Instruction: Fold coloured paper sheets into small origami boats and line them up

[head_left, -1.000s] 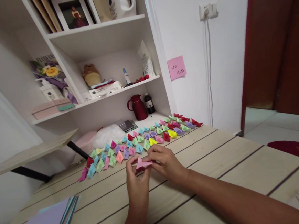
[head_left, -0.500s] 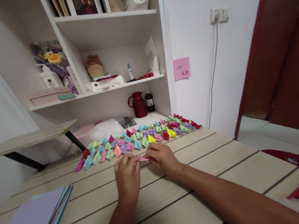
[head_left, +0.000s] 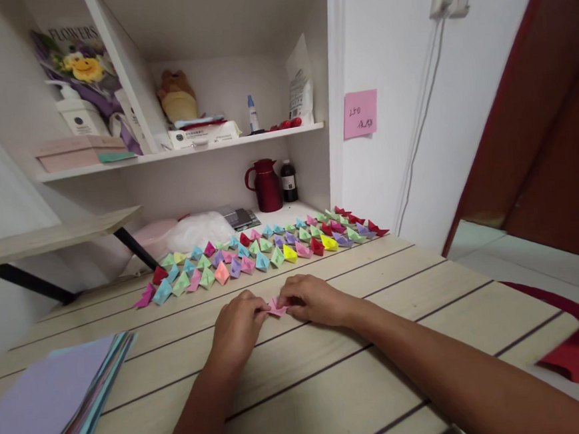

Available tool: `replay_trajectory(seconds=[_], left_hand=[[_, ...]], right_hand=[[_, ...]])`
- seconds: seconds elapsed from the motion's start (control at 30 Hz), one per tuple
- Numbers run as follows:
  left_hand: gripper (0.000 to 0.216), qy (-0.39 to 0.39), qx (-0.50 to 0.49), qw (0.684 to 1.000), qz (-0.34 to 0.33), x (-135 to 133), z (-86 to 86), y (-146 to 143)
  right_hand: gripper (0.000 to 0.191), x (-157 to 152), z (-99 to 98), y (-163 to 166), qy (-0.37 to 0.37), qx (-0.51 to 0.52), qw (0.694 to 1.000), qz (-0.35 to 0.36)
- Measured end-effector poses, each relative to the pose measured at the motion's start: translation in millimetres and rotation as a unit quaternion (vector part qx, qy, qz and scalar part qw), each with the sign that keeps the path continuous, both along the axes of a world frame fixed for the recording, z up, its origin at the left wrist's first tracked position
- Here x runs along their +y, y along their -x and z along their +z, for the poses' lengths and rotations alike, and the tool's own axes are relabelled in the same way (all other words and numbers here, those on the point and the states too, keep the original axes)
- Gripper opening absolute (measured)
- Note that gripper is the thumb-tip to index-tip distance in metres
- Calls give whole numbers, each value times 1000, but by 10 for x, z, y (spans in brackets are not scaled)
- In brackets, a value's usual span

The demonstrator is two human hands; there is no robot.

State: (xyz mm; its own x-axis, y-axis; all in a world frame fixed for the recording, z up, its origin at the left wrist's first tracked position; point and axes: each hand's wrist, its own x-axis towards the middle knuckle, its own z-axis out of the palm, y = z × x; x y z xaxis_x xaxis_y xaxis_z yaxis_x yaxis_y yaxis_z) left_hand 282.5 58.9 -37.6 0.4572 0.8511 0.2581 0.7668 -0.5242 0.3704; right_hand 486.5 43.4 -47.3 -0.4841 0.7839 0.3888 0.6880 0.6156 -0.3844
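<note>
A small pink folded paper piece (head_left: 277, 306) lies on the wooden table (head_left: 332, 374), pressed down between both hands. My left hand (head_left: 238, 328) pinches its left end with curled fingers. My right hand (head_left: 312, 300) pinches its right end, knuckles up. Just beyond them, rows of several small folded paper shapes (head_left: 257, 251) in many colours line the table's far edge.
A stack of coloured paper sheets (head_left: 48, 403) lies at the near left. White shelves behind hold a red jug (head_left: 267, 185), a dark bottle (head_left: 288, 180), boxes and a plush toy. A pink sticky note (head_left: 360, 114) hangs on the wall. A lower tabletop (head_left: 55, 235) juts out at left.
Both hands have lowered the pink piece from the air down onto the table, and now press it flat. The camera has tilted down.
</note>
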Motion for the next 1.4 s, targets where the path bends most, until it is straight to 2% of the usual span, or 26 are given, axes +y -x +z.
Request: replay_trajectory(seconds=[0.13, 0.3, 0.67, 0.83, 1.03, 1.23, 1.4], left_hand=[[16, 26, -14, 1000, -10, 22, 19, 30], [18, 26, -34, 999, -7, 11, 13, 2], [29, 2, -38, 996, 85, 10, -64, -117], [30, 10, -27, 996, 89, 3, -77, -129], [21, 15, -14, 996, 84, 2, -76, -117], [15, 20, 45, 995, 87, 8, -41, -62], [10, 18, 56, 995, 78, -3, -22, -49]], right_hand=[[13, 20, -16, -67, 48, 42, 998, -11], [5, 58, -40, -36, 65, 70, 994, -51], [23, 98, -23, 130, 60, -1, 986, -156], [22, 122, -34, 169, 56, -20, 985, -164], [22, 127, -32, 179, 61, -31, 984, -165], [18, 135, -45, 162, 64, -19, 984, -163], [30, 155, -117, 148, 39, 37, 994, -98]])
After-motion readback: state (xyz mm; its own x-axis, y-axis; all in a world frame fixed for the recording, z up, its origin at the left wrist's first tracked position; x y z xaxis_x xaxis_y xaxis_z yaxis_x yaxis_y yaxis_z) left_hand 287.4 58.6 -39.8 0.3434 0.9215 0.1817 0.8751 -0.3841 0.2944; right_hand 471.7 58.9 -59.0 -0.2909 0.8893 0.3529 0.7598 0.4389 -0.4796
